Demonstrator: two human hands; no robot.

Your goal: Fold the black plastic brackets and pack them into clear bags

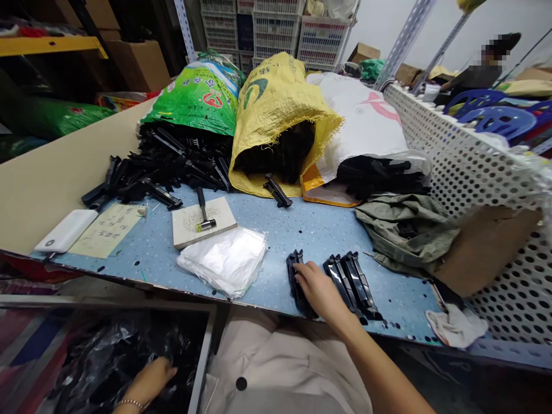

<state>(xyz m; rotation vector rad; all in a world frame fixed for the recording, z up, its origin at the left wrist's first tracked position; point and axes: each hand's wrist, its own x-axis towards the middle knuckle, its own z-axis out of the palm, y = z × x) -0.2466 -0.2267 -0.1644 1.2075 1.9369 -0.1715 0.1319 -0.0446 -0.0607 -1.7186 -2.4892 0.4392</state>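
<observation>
My right hand (317, 284) is closed around the edge of a long black plastic part (294, 270) near the table's front edge. Just right of it, two similar black plastic parts (357, 279) lie side by side. My left hand (150, 376), with a bracelet at the wrist, is low over an open bin (206, 339) of clear plastic bags (116, 339) with dark contents; its fingers are mostly hidden. A stack of white plastic bags (226, 259) lies left of my right hand. Behind it a small hammer (204, 215) rests on a pale board (228, 211).
Green (202, 98), yellow (276, 98) and white sacks (357, 115) spill black parts (159, 167) across the back. A handwritten note (110, 230) and white power bank (66, 230) lie left. Right are crumpled cloth (405, 230), cardboard (491, 247) and a perforated panel (466, 161). Another person (478, 72) sits beyond.
</observation>
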